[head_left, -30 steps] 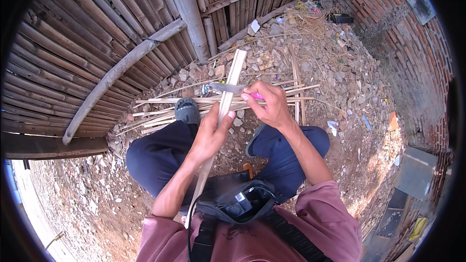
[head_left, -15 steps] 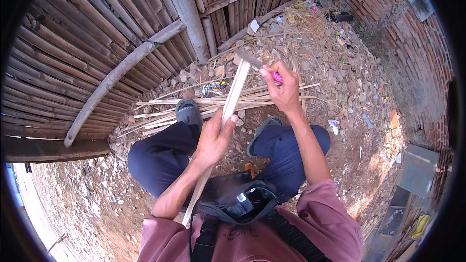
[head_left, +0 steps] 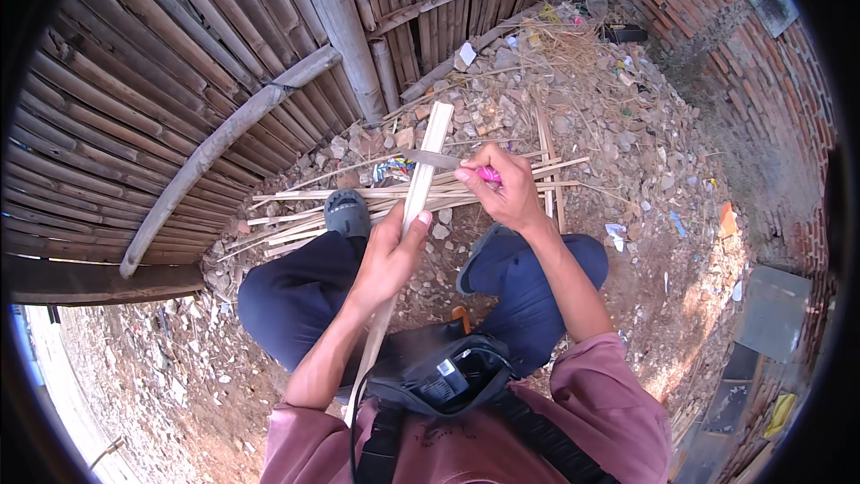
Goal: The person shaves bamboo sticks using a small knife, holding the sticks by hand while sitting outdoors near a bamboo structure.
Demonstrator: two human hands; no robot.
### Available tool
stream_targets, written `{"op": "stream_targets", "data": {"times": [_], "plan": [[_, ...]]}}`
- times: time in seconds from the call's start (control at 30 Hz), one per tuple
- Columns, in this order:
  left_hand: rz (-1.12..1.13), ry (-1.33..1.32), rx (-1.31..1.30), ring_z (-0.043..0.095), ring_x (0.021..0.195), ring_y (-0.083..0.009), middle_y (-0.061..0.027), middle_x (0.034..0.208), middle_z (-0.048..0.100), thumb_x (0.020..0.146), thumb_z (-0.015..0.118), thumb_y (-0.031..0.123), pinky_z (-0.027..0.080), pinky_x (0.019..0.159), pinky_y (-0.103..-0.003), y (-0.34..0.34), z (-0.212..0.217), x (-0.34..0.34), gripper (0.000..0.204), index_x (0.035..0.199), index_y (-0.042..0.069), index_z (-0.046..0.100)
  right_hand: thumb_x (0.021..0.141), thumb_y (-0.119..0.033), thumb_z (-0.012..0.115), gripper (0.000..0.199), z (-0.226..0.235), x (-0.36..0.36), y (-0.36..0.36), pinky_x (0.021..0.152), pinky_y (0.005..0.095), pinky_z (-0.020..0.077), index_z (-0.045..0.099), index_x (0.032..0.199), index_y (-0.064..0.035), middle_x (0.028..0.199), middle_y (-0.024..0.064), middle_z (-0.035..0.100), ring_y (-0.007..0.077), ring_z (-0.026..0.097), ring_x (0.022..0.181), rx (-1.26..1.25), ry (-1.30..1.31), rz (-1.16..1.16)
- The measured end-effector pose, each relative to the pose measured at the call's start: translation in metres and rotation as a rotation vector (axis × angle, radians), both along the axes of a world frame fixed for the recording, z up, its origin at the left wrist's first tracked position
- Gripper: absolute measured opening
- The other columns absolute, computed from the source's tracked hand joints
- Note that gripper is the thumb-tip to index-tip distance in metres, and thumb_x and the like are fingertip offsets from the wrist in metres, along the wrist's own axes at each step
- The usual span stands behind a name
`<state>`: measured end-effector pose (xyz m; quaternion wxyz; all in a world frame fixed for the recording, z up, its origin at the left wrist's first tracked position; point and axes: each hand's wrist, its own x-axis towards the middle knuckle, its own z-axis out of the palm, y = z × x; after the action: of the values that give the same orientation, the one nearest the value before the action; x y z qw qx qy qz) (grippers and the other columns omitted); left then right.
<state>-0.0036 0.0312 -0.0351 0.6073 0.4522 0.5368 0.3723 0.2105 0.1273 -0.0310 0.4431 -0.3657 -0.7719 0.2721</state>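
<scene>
My left hand is closed round a long pale bamboo strip that slants from my waist up and away from me. In my right hand is a knife with a pink handle, gripped with the fingers wrapped round it. The knife's blade lies across the strip, a little below its far end and well above my left hand. Beneath my hands, a pile of similar split bamboo strips is spread on the ground beyond my feet.
A bamboo wall with a thick pole rises at the left and far side. A brick wall stands at the right. Stones and litter cover the ground. A black open pouch hangs at my waist. A grey slab leans at the right.
My right hand has drawn the knife toward me, from the strip's far end to lower down its length. My left hand keeps its hold on the strip and has shifted slightly.
</scene>
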Motion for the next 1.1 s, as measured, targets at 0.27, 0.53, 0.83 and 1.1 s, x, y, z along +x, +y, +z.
{"op": "stream_targets", "data": {"times": [0.27, 0.53, 0.83, 1.1], "plan": [[0.061, 0.259, 0.239, 0.05, 0.058, -0.0055, 0.0021, 0.073, 0.056, 0.112, 0.057, 0.027, 0.041, 0.052, -0.027, -0.002, -0.001, 0.007, 0.027, 0.125, 0.004, 0.06, 0.092, -0.015, 0.082, 0.022, 0.002, -0.014, -0.01, 0.058, 0.0363, 0.0503, 0.067, 0.082, -0.0016, 0.074, 0.0103, 0.068, 0.025, 0.069, 0.064, 0.031, -0.067, 0.071], [0.05, 0.289, 0.217, 0.052, 0.063, -0.0074, 0.0006, 0.073, 0.057, 0.11, 0.059, 0.026, 0.044, 0.056, -0.029, 0.003, 0.004, 0.003, 0.026, 0.121, 0.002, 0.061, 0.091, -0.012, 0.082, 0.024, 0.0, -0.014, 0.002, 0.058, 0.0354, 0.0495, 0.065, 0.079, -0.0008, 0.075, 0.0106, 0.07, 0.0239, 0.068, 0.063, 0.191, -0.125, 0.013], [-0.022, 0.16, 0.139, 0.043, 0.057, -0.002, 0.0055, 0.071, 0.049, 0.112, 0.057, 0.029, 0.036, 0.049, -0.023, -0.001, -0.002, 0.003, 0.027, 0.125, 0.005, 0.056, 0.095, -0.022, 0.08, 0.024, 0.0, 0.005, 0.023, 0.058, 0.0367, 0.0514, 0.068, 0.087, -0.0036, 0.075, 0.0094, 0.071, 0.025, 0.071, 0.065, 0.117, 0.008, -0.23], [0.002, 0.257, 0.2, 0.055, 0.06, -0.0167, -0.008, 0.07, 0.059, 0.111, 0.059, 0.028, 0.045, 0.058, -0.037, -0.001, 0.008, 0.006, 0.028, 0.114, 0.0, 0.057, 0.093, -0.011, 0.081, 0.021, 0.001, 0.001, 0.008, 0.06, 0.034, 0.0499, 0.066, 0.083, 0.0, 0.075, 0.0111, 0.069, 0.0209, 0.067, 0.063, 0.141, -0.037, -0.009]]}}
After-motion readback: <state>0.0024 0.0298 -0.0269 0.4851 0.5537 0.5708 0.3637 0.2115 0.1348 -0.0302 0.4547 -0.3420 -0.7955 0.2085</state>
